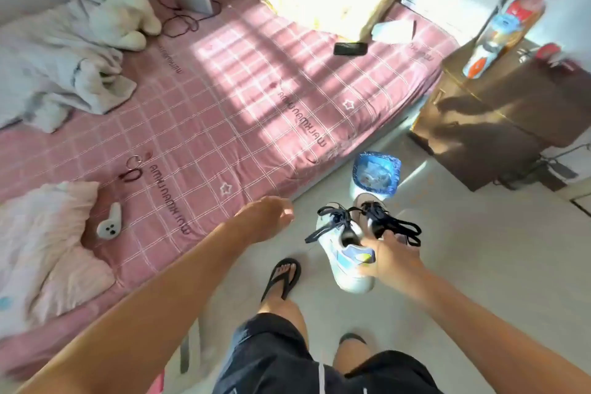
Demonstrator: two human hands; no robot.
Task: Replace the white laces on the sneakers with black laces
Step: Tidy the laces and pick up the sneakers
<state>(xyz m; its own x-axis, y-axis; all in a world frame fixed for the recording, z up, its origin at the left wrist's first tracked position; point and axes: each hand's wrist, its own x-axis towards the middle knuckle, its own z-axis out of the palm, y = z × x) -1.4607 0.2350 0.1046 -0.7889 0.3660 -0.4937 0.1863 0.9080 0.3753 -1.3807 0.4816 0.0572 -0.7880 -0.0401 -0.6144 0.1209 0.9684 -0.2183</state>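
The right hand (388, 257) grips a pair of white sneakers (348, 253) by their heels, holding them above the pale floor (479, 265) — black laces (380, 222) are already threaded and tied in bows. The left hand (267, 217) reaches out over the edge of the pink bed (224, 105), fingers relaxed and holding nothing. A blue-lined bin (376, 173) stands just beyond the sneakers, near the bed's corner.

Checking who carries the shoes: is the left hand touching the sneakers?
Apart. The head view shows bare floor between the left hand and the sneakers, which the right hand holds.
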